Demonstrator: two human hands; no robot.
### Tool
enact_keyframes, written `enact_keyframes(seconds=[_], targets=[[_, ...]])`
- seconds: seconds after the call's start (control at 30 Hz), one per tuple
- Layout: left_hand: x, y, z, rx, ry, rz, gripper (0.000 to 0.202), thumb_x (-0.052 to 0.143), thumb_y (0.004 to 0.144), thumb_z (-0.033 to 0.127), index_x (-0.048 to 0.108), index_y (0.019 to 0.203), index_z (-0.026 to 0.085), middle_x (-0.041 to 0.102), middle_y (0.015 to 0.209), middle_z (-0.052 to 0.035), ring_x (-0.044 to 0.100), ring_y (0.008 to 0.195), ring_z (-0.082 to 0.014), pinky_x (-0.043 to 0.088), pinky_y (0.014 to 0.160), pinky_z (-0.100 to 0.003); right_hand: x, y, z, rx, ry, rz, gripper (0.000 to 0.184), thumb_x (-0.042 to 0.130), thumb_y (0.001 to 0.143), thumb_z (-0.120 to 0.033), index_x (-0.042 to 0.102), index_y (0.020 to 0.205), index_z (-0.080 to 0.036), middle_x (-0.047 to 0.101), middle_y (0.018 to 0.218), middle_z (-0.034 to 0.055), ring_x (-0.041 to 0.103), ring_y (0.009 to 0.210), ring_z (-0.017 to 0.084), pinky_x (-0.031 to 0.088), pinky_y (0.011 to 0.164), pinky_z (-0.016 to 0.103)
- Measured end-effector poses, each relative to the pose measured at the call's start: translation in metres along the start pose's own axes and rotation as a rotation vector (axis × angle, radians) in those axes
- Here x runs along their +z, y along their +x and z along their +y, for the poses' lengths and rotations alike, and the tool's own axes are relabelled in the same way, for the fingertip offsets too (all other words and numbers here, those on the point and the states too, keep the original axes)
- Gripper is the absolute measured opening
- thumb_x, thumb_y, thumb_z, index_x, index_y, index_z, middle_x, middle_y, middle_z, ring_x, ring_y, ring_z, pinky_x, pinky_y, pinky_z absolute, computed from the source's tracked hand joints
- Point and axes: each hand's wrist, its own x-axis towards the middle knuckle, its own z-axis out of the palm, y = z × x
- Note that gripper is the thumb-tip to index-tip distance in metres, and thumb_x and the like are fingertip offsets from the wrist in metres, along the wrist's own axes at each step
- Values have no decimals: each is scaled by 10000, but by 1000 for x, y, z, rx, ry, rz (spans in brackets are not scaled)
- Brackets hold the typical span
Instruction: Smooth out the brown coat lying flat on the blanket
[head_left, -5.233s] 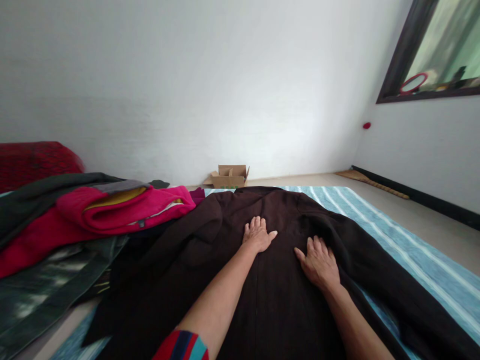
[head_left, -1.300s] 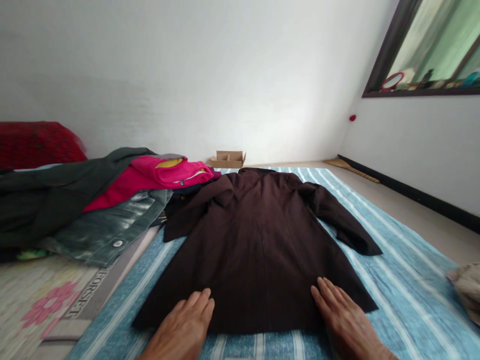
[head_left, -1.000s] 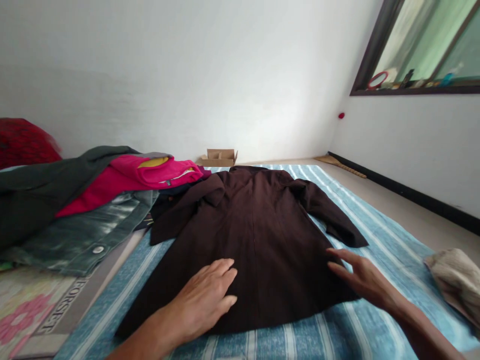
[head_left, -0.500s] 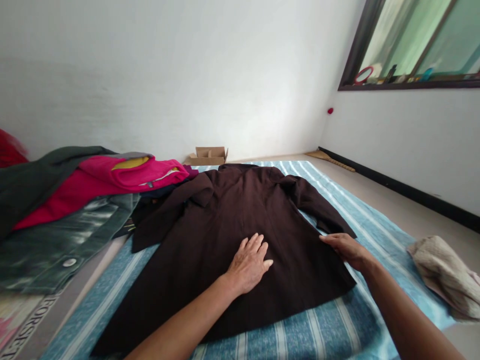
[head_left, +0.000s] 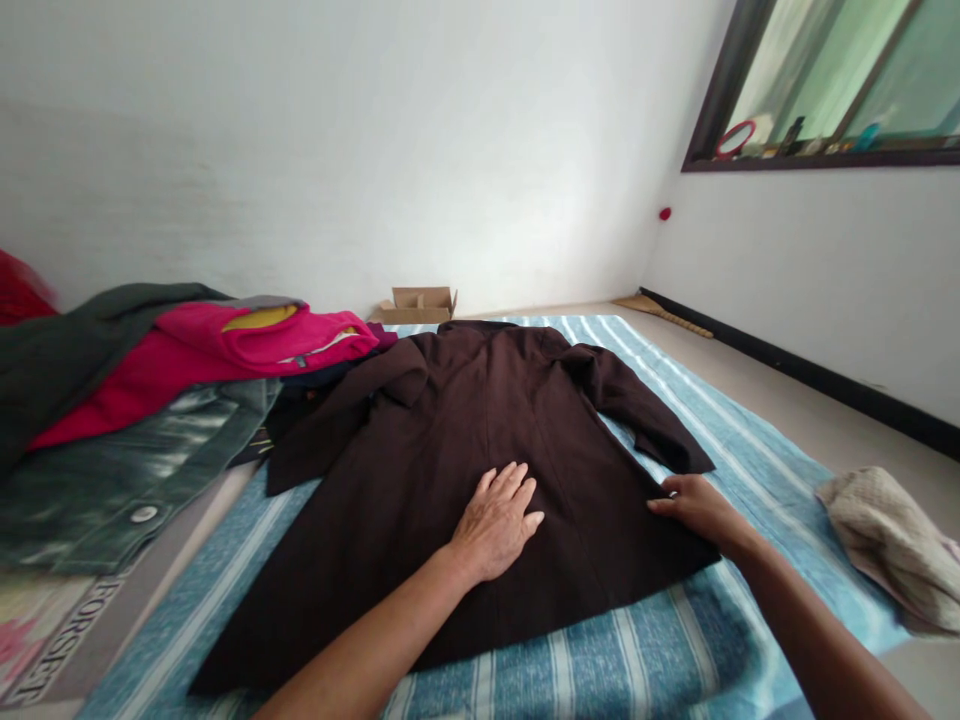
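A dark brown coat [head_left: 480,400] lies spread out on a blue striped sheet [head_left: 757,460], its collar at the far end and its hem towards me. Both sleeves stick out to the sides, the left one bent over on itself. My left hand [head_left: 499,520] rests flat on the middle of the coat, palm down, fingers a little apart. At the coat's right side edge, my right hand [head_left: 694,508] pinches the cloth between thumb and fingers; some of those fingers are hidden.
To the left is a heap of clothes with a pink garment [head_left: 195,350] and faded dark jeans [head_left: 157,480]. A cardboard box [head_left: 421,303] stands by the wall. A beige cloth bundle [head_left: 885,540] sits at the sheet's right edge. A window [head_left: 825,90] is at upper right.
My right hand has shifted slightly right and towards me, pulling the coat's right edge outward. The left hand stays on the coat. The view has tilted slightly.
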Motion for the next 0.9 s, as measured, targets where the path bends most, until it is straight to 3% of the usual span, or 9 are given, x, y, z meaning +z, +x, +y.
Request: enact_keyframes(seconds=[0.1, 0.2, 0.37, 0.43, 0.5, 0.57, 0.63, 0.77, 0.9], targets=[[-2, -1, 1, -12, -7, -12, 474, 323, 917, 420, 431, 1294, 153, 362, 1425, -129, 280, 1328, -245, 196, 1080, -446, -2, 2, 11, -60, -176, 52, 187, 638, 638, -332, 552, 607, -168, 540, 502, -30, 501, 517, 124, 340, 490, 234], [-3, -3, 4, -19, -33, -31, 490, 306, 918, 432, 423, 1298, 145, 357, 1427, -133, 269, 1333, -245, 186, 1083, -446, -4, -4, 13, -78, -364, 89, 191, 622, 657, -363, 600, 669, -174, 588, 557, 10, 556, 570, 172, 361, 522, 263], [-2, -6, 6, -26, -89, -49, 517, 306, 912, 451, 410, 1303, 128, 334, 1437, -143, 238, 1344, -259, 179, 1086, -455, 3, -20, -10, -108, -705, 321, 347, 484, 780, -486, 628, 945, -216, 676, 789, 87, 635, 712, 300, 425, 553, 364], [-1, -8, 6, -27, -107, -45, 524, 304, 912, 457, 407, 1303, 125, 332, 1438, -144, 237, 1344, -261, 172, 1089, -452, 18, -24, -23, -264, -693, 355, 385, 427, 823, -504, 611, 1011, -222, 681, 901, 88, 648, 775, 291, 471, 616, 386], [0, -9, 7, -29, -121, -37, 527, 311, 908, 463, 415, 1295, 120, 335, 1436, -145, 243, 1341, -263, 165, 1094, -444, 41, -25, -34, -506, -635, 354, 379, 404, 855, -480, 607, 1038, -218, 654, 1050, 85, 639, 897, 253, 501, 740, 368], [1, -10, 7, -33, -137, -22, 525, 328, 904, 464, 428, 1281, 113, 346, 1429, -146, 254, 1337, -262, 165, 1098, -432, 69, -23, -38, -751, -597, 335, 381, 395, 880, -447, 605, 1084, -203, 605, 1171, 86, 591, 1038, 219, 482, 870, 339], [1, -10, 8, -42, -153, -5, 512, 340, 903, 448, 433, 1271, 103, 366, 1416, -150, 271, 1331, -257, 176, 1098, -422, 95, -20, -35, -909, -633, 325, 416, 408, 886, -444, 581, 1162, -187, 553, 1254, 97, 516, 1156, 222, 446, 948, 360], [-6, -10, 5, -83, -193, 19, 444, 344, 907, 374, 444, 1246, 105, 390, 1400, -153, 310, 1315, -231, 245, 1079, -386, 127, -15, -20, -956, -792, 308, 523, 407, 875, -514, 504, 1280, -197, 442, 1367, 105, 413, 1253, 257, 387, 1001, 455], [-20, -15, -14, -164, -159, 43, 428, 368, 892, 359, 431, 1250, 132, 376, 1412, -141, 300, 1321, -228, 264, 1069, -388, 131, -12, -14, -929, -837, 297, 555, 384, 873, -551, 486, 1301, -214, 400, 1397, 91, 392, 1268, 258, 367, 1019, 461]])
